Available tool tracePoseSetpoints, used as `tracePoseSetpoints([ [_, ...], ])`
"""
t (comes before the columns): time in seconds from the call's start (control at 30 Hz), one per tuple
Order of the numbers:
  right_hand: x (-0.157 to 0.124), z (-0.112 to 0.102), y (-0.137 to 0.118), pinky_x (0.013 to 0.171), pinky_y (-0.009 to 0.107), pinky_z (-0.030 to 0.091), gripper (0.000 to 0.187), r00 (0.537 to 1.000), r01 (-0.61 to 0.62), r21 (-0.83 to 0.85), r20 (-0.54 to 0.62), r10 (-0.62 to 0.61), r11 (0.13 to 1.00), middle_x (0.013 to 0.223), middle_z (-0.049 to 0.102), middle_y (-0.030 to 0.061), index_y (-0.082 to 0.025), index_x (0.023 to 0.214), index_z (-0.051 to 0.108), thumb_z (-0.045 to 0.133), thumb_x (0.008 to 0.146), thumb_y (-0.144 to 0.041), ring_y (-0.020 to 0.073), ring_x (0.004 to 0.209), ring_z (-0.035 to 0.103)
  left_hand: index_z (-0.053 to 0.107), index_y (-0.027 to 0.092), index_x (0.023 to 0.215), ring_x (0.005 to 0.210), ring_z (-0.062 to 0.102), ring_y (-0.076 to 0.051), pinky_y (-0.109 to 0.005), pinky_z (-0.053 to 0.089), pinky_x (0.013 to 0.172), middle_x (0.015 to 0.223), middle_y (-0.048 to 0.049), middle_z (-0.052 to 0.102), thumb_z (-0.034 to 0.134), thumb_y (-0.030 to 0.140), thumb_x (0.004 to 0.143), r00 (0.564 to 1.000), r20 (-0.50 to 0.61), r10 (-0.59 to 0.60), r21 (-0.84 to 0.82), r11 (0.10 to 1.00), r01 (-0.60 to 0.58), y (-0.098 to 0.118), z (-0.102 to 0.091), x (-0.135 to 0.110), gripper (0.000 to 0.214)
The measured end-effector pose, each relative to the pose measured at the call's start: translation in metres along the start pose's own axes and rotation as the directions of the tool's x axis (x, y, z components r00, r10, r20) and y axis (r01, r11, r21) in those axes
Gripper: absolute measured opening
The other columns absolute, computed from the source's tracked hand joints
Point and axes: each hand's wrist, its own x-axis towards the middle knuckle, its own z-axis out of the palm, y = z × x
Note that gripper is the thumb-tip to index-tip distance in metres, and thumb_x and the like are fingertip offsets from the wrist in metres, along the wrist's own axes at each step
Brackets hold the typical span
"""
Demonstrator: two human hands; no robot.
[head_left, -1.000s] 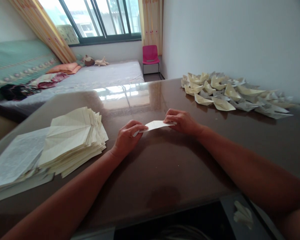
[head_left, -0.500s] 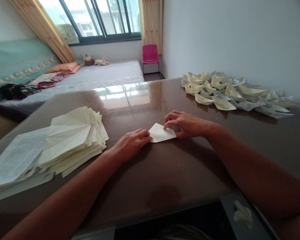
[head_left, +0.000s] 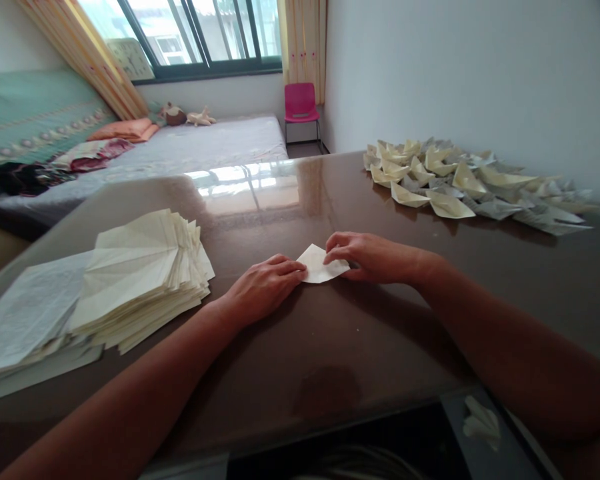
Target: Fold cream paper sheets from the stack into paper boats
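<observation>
A small folded piece of cream paper (head_left: 318, 265) lies on the brown table between my hands, its pointed corner facing away from me. My left hand (head_left: 270, 283) grips the paper's left corner, thumb and fingers pressed together. My right hand (head_left: 367, 257) holds the right side, with the index finger bent down on top and the thumb at the right corner. The underside of the paper is hidden.
A thick stack of creased cream sheets (head_left: 135, 273) lies at left, beside greyish printed sheets (head_left: 30, 307). Many folded paper boats (head_left: 447, 203) crowd the back right by the wall. A crumpled paper piece (head_left: 481, 421) lies below the table's front edge (head_left: 330, 430).
My right hand's fingers have shifted slightly down and left over the folded paper. My left fingers reach slightly farther over its left corner. The camera view has moved a little.
</observation>
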Motion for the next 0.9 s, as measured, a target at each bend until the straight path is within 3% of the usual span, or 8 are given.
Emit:
tracePoseSetpoints([
  [0.17, 0.002, 0.003, -0.001, 0.08, 0.026, 0.044, 0.049, 0.998, -0.058, 0.043, -0.032, 0.059, 0.997, 0.112, 0.058, 0.0067, -0.021, 0.122, 0.057, 0.062, 0.074, -0.009, 0.0156, 0.088, 0.06, 0.063, 0.018, 0.112, 0.101, 0.057, -0.018, -0.03, 0.05, 0.087, 0.117, -0.0048, 0.066, 0.04, 0.022, 0.097, 1.0, -0.004, -0.001, 0.007, 1.0, 0.001, 0.002, 0.0, 0.0, 0.028],
  [0.37, 0.006, 0.0, -0.003, 0.074, 0.024, 0.041, 0.013, 0.999, -0.052, 0.052, 0.005, 0.051, 0.997, 0.091, 0.065, 0.0048, -0.018, 0.089, 0.069, 0.058, 0.083, -0.017, 0.015, 0.079, 0.06, 0.068, 0.022, 0.103, 0.089, 0.058, -0.016, -0.027, 0.048, 0.08, 0.103, -0.0033, 0.068, 0.042, 0.028, 0.096, 0.993, -0.014, -0.114, -0.064, 0.992, 0.113, 0.005, 0.001, 0.001, 0.027],
  [0.43, 0.007, 0.0, -0.002, 0.073, 0.024, 0.04, 0.015, 0.997, -0.076, 0.074, 0.014, 0.075, 0.994, 0.084, 0.066, 0.0044, -0.017, 0.081, 0.069, 0.055, 0.086, -0.02, 0.0149, 0.077, 0.06, 0.069, 0.022, 0.1, 0.087, 0.059, -0.015, -0.026, 0.046, 0.079, 0.098, -0.0026, 0.069, 0.043, 0.031, 0.096, 0.982, -0.016, -0.187, -0.134, 0.974, 0.184, 0.004, 0.003, 0.003, 0.027],
  [0.67, 0.014, 0.007, 0.001, 0.067, 0.023, 0.039, 0.016, 0.956, -0.288, 0.136, -0.013, 0.292, 0.948, 0.083, 0.066, 0.0047, -0.015, 0.081, 0.065, 0.052, 0.088, -0.022, 0.014, 0.073, 0.057, 0.07, 0.023, 0.099, 0.086, 0.065, -0.016, -0.024, 0.046, 0.076, 0.098, -0.0002, 0.072, 0.048, 0.034, 0.092, 0.853, 0.024, -0.522, -0.328, 0.802, 0.5, -0.001, 0.008, 0.011, 0.026],
  [0.77, 0.016, 0.011, 0.0, 0.068, 0.023, 0.039, 0.014, 0.933, -0.35, 0.142, -0.031, 0.358, 0.926, 0.083, 0.065, 0.0041, -0.016, 0.081, 0.065, 0.054, 0.087, -0.023, 0.0142, 0.074, 0.057, 0.07, 0.025, 0.102, 0.085, 0.066, -0.017, -0.025, 0.046, 0.076, 0.099, 0.0006, 0.073, 0.048, 0.036, 0.091, 0.817, 0.042, -0.575, -0.306, 0.771, 0.558, 0.0, 0.008, 0.013, 0.027],
  [0.9, 0.017, 0.017, 0.003, 0.073, 0.024, 0.041, 0.007, 0.921, -0.364, 0.141, -0.091, 0.379, 0.92, 0.092, 0.064, 0.0056, -0.016, 0.08, 0.065, 0.059, 0.082, -0.019, 0.0149, 0.08, 0.058, 0.07, 0.025, 0.103, 0.079, 0.065, -0.017, -0.026, 0.046, 0.076, 0.097, -0.0001, 0.073, 0.048, 0.038, 0.09, 0.807, 0.038, -0.59, -0.258, 0.774, 0.578, 0.003, 0.007, 0.016, 0.028],
])
